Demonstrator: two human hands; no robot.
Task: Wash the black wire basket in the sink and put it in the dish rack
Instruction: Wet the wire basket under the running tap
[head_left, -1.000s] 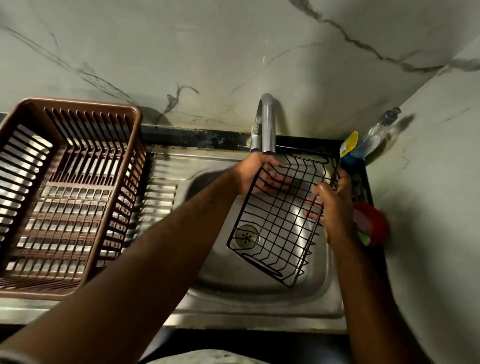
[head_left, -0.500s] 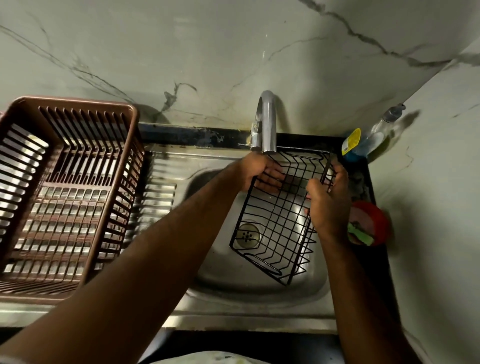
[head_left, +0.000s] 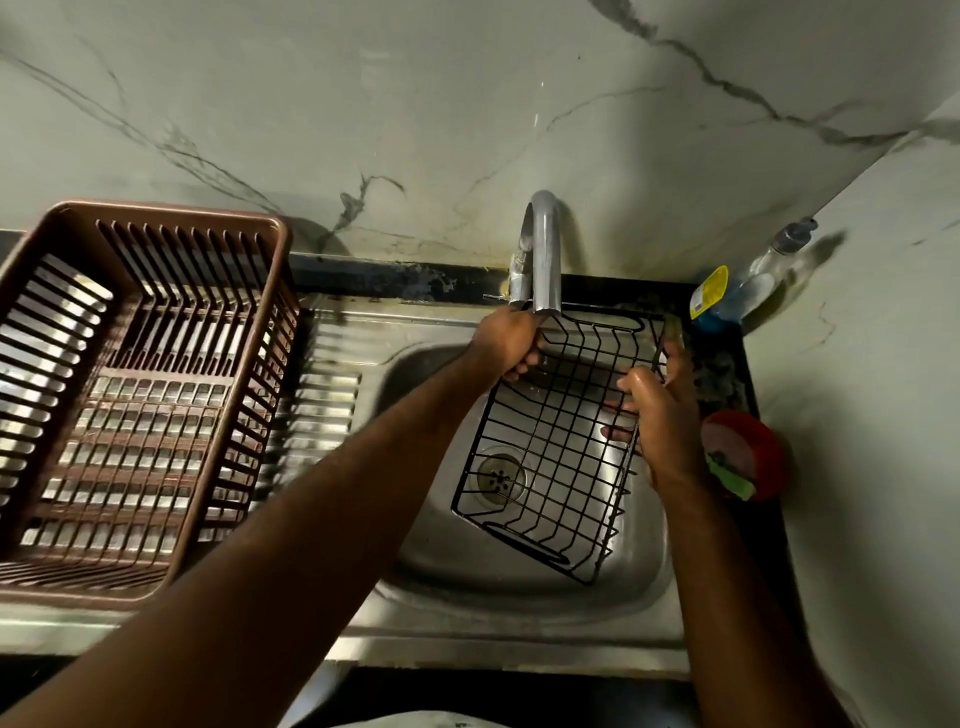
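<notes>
- Head view: the black wire basket (head_left: 550, 441) hangs tilted over the steel sink (head_left: 519, 582), its far end just under the tap (head_left: 543, 249).
- The left hand (head_left: 511, 343) grips the basket's far left corner, fingers curled round the rim.
- The right hand (head_left: 660, 410) clasps the right side wall, fingers curled through the wires.
- The brown dish rack (head_left: 130, 395) stands on the drainboard, well apart to the left.
</notes>
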